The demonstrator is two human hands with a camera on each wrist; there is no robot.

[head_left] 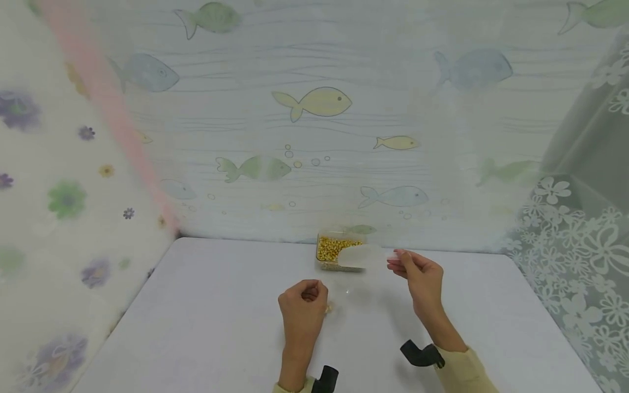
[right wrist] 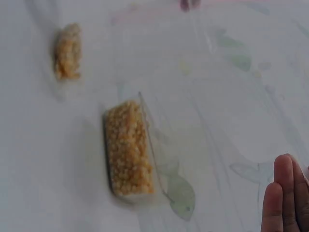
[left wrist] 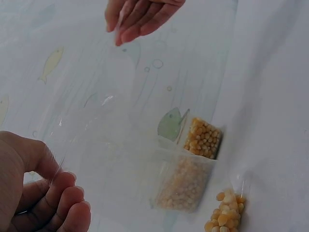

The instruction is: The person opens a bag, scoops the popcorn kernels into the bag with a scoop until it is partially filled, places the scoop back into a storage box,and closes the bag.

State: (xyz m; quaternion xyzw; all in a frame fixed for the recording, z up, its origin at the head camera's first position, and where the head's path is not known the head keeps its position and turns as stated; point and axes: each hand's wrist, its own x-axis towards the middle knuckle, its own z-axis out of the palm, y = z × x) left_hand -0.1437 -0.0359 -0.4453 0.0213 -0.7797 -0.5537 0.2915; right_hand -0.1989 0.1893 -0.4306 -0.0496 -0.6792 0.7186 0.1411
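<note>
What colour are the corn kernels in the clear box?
The corn kernels are golden yellow, some paler; they show best in the left wrist view.

The corn kernels point(right wrist: 129, 145) are blurred in the right wrist view.

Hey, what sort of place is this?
Probably a small indoor work corner, judging by the white table, the fish-patterned backdrop behind it and the white-flowered hanging at the picture's right.

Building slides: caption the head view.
Left hand and right hand pinch thin clear plastic near a clear box of golden kernels.
</note>
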